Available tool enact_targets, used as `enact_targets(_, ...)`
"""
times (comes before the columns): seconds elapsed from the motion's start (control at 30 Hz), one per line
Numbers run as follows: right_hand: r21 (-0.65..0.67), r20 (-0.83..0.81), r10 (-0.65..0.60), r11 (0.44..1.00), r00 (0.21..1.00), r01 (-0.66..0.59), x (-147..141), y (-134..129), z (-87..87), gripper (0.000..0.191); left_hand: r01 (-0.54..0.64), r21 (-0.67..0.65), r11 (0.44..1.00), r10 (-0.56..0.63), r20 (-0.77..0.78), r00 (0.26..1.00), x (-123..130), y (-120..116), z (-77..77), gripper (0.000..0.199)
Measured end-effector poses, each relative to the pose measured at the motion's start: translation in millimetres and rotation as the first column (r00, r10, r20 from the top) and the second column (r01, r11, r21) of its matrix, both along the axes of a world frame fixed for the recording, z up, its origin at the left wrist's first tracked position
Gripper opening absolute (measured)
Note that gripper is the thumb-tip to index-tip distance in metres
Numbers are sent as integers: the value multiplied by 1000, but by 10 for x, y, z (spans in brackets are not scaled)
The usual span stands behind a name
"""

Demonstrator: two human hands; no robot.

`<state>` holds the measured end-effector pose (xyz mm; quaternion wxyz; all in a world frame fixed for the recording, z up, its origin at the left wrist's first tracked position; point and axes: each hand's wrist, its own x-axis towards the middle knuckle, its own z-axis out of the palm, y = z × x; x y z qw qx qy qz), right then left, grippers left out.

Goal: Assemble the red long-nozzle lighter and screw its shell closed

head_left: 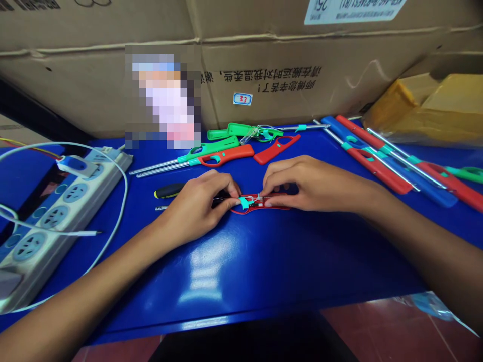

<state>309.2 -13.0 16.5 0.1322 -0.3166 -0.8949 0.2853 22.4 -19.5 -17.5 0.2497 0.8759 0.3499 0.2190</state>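
Note:
An opened red long-neck lighter point(247, 210) lies on the blue table, its inner parts bare: a teal trigger point(246, 202), thin wires and a small clear piece. My left hand point(207, 198) pinches the lighter's front end by the trigger, thumb and index finger together. From the other side, my right hand point(292, 182) has its thumb and index finger closed on the inner parts near the handle; its fingertips partly cover the exact piece. Beneath my left hand lies a screwdriver with a black and yellow handle point(168, 191). A metal tube tip point(161, 207) shows beside it.
Behind my hands lie a red shell half point(277, 149), an orange lighter point(226, 156) and green lighter parts point(228, 130). Several red and blue lighters point(381, 168) lie at right. A power strip point(56, 216) with a white cable point(123, 201) occupies the left. Cardboard boxes point(264, 55) stand behind.

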Motion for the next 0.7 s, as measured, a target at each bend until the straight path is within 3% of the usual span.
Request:
enact_targets(0.13,-77,-4,-90,993,996,90,-33,-6,-22,17,10,17,1000,-10,38,999,9,-3,-41,6)
enact_targets(0.3,-287,18,-270,921,963,264,-74,20,-106,22,25,70,997,-29,53,998,19,5,-65,6)
enact_targets(0.53,-350,75,-263,896,962,273,-115,-2,-44,22,44,119,992,-47,28,998,17,-15,-82,7)
enact_targets(0.7,-279,145,-243,920,959,275,-127,-46,-7,21,76,134,988,-77,-3,997,38,-55,-67,8)
